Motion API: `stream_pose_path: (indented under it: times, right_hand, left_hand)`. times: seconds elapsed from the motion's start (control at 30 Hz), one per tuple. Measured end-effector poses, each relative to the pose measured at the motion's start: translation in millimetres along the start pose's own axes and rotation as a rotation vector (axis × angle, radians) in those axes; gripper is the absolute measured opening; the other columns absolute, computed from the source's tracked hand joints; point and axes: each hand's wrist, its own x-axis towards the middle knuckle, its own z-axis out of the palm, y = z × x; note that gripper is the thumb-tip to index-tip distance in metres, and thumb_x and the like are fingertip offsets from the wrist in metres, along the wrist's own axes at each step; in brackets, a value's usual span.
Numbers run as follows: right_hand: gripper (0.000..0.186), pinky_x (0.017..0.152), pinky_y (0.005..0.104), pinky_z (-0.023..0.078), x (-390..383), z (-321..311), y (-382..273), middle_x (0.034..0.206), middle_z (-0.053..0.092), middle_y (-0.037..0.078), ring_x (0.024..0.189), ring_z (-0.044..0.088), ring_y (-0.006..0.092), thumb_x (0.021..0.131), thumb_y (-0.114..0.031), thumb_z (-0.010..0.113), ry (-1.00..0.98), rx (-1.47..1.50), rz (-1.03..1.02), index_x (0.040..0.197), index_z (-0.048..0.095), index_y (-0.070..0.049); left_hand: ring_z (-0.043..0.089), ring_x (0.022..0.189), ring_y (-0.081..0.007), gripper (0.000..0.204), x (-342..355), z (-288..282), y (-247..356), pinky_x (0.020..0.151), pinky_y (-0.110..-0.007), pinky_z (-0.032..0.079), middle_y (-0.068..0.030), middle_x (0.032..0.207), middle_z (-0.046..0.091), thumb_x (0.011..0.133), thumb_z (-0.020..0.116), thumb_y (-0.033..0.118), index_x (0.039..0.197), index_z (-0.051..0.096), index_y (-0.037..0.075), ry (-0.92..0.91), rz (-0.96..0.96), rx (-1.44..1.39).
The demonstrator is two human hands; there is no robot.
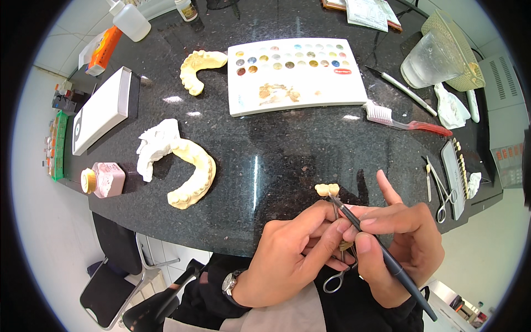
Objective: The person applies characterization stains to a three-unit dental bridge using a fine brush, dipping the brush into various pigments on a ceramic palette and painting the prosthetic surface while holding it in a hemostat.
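Partly hidden by fingers, a ring-handled metal clamp [336, 211] is gripped in the left hand [287, 263]; the right hand [417, 235] pinches a dark, slim tool [396, 268]. Cream-yellow joined tooth shapes [327, 189] sit at the clamp's far end, over the surface [293, 149]; whether the tool's tip touches them is unclear. The white palette [296, 74] bears a red label.
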Motion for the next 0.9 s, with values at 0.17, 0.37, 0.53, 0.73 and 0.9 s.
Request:
stream_pose_path:
  times: [0.17, 0.37, 0.53, 0.73, 0.9]
  right_hand:
    - [0.013, 0.101, 0.0596, 0.024, -1.6, -4.2, 0.4, 0.064, 0.061, 0.009, 0.075, 0.066, 0.0241, 0.077, -0.009, 0.061, -0.033, 0.006, -0.019, 0.079, 0.049, -0.004]
    - [0.014, 0.101, 0.059, 0.024, -0.3, 1.0, -4.6, 0.062, 0.061, 0.008, 0.075, 0.066, 0.0239, 0.077, -0.011, 0.062, 0.029, 0.007, 0.026, 0.078, 0.049, -0.005]
    - [0.015, 0.101, 0.0586, 0.024, -0.7, -2.4, -2.4, 0.062, 0.062, 0.009, 0.075, 0.066, 0.0238, 0.077, -0.012, 0.062, -0.009, -0.039, 0.002, 0.077, 0.049, -0.005]
    - [0.016, 0.101, 0.0583, 0.024, -1.9, -2.1, -3.5, 0.061, 0.061, 0.008, 0.074, 0.066, 0.024, 0.076, -0.013, 0.063, 0.017, -0.011, 0.019, 0.077, 0.049, -0.005]
    - [0.016, 0.101, 0.0583, 0.024, -0.4, -0.8, -1.6, 0.059, 0.061, 0.007, 0.074, 0.066, 0.024, 0.077, -0.014, 0.062, 0.017, -0.03, 0.001, 0.077, 0.049, -0.005]
  left_hand:
    - [0.066, 0.073, -0.0151, 0.015, 0.2, 1.1, 0.5, 0.06, -0.024, 0.056, -0.0112, 0.083, 0.063, 0.092, 0.046, 0.007, 0.1, 0.05, -0.006, -0.006, -0.013, -0.029]
    - [0.066, 0.073, -0.0149, 0.016, -0.4, 0.9, 3.3, 0.06, -0.024, 0.056, -0.0106, 0.082, 0.063, 0.093, 0.045, 0.007, 0.101, 0.05, -0.005, -0.001, -0.014, 0.004]
    - [0.066, 0.073, -0.0152, 0.016, -0.5, -0.2, -0.5, 0.06, -0.024, 0.056, -0.0112, 0.082, 0.064, 0.092, 0.045, 0.006, 0.102, 0.05, -0.006, -0.011, 0.007, 0.056]
    - [0.066, 0.073, -0.0156, 0.015, -0.2, 1.7, 0.9, 0.06, -0.024, 0.056, -0.0116, 0.081, 0.064, 0.092, 0.046, 0.006, 0.101, 0.05, -0.006, -0.01, 0.009, 0.044]
    - [0.066, 0.073, -0.0155, 0.015, 0.2, 0.6, 1.4, 0.06, -0.024, 0.056, -0.0113, 0.081, 0.064, 0.092, 0.045, 0.006, 0.101, 0.05, -0.006, -0.01, 0.012, 0.052]
